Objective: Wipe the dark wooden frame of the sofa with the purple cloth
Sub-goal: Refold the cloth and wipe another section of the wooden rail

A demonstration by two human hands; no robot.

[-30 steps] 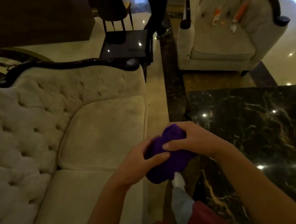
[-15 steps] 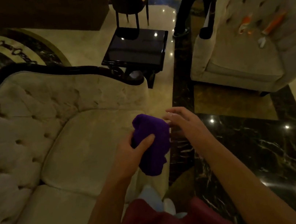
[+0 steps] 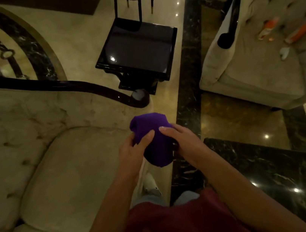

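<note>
Currently, stage: preparation only; no wiping contact is visible.
Cloth: the purple cloth (image 3: 152, 137) is bunched into a wad at centre frame, held in the air above the front edge of the sofa seat (image 3: 80, 166), apart from the woodwork.
Left hand: the left hand (image 3: 133, 152) grips the cloth's left side, fingers curled around it, thumb laid across the front.
Right hand: the right hand (image 3: 183, 141) holds the cloth's right side, thumb pressed on top; its other fingers are hidden behind the fabric, so their curl cannot be told.
Frame: the dark wooden frame (image 3: 76, 85) runs from the left edge along the top of the tufted backrest to a scrolled end just above the cloth, left of centre. Whether it carries dust or wipe marks cannot be told in this light.
Done: cloth in hand and gathered, apparently ready for use.
Outstanding: in my judgement the whole wipe remains, starting most likely at the scrolled end nearest the hands.
Surroundings: black side table (image 3: 138, 52) upper centre; armchair (image 3: 251, 73) upper right with small orange and white items (image 3: 275, 36) lying on it; dark marble table (image 3: 275, 173) lower right.
</note>
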